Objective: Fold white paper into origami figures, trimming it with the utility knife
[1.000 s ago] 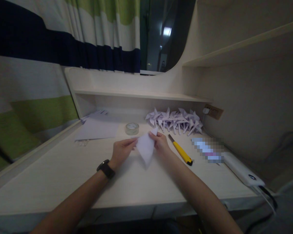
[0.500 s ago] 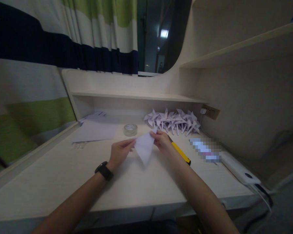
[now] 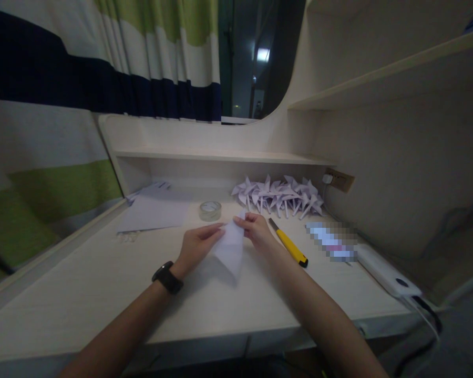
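Observation:
A small sheet of white paper (image 3: pixel 230 252) is held above the desk between both hands, one corner hanging down towards me. My left hand (image 3: pixel 197 247) pinches its left side between thumb and fingers. At the top right part of the sheet, my right hand (image 3: pixel 258 231) grips it, thumb on top. The paper looks bent, though its folds are hard to make out. Just beyond the hands stands a roll of clear tape (image 3: pixel 210 211). To the right of my right hand lies a yellow utility knife (image 3: pixel 289 244) with its blade end pointing away.
Several white paper pinwheels (image 3: pixel 278 197) are piled at the back right. White sheets (image 3: pixel 153 207) lie at the back left, with small pale pieces (image 3: pixel 128 237) beside them. A blurred-out phone-like object (image 3: pixel 331 242) and a white power strip (image 3: pixel 388 273) sit along the right edge.
Both hands have shifted slightly, the right one moving left towards the other. The paper has tilted and its lower corner hangs a little nearer me. More of the knife shows.

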A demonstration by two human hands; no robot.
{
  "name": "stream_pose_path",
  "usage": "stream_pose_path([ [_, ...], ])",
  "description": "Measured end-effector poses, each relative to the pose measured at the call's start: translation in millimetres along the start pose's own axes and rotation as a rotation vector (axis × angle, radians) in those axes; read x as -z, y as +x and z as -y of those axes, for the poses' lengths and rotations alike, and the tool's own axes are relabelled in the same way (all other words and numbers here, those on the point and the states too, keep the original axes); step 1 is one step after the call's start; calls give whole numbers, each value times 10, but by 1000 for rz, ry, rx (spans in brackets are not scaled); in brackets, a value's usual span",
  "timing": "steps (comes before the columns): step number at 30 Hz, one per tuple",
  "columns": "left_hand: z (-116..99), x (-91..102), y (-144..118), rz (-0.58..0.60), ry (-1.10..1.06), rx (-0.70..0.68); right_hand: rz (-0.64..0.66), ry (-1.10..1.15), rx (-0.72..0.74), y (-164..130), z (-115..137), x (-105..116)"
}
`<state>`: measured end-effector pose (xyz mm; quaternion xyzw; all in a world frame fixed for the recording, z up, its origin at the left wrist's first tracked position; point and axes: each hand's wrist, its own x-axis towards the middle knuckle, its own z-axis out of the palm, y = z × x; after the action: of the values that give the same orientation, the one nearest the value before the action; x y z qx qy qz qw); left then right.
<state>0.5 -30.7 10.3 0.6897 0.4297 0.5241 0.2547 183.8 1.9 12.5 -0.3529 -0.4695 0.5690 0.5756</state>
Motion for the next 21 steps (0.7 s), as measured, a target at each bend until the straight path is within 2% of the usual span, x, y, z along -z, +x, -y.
stream_pose_path([
  [4, 43, -38, -12, 41, 60, -92, 24, -26, 16, -6, -20, -14],
  [14, 226, -128, -88, -59, 188, -303, -102, -25, 121, -38, 103, -58],
  [21, 200, -106, -108, -53, 227, -379, -131, -47, 186, -41, 153, -64],
])
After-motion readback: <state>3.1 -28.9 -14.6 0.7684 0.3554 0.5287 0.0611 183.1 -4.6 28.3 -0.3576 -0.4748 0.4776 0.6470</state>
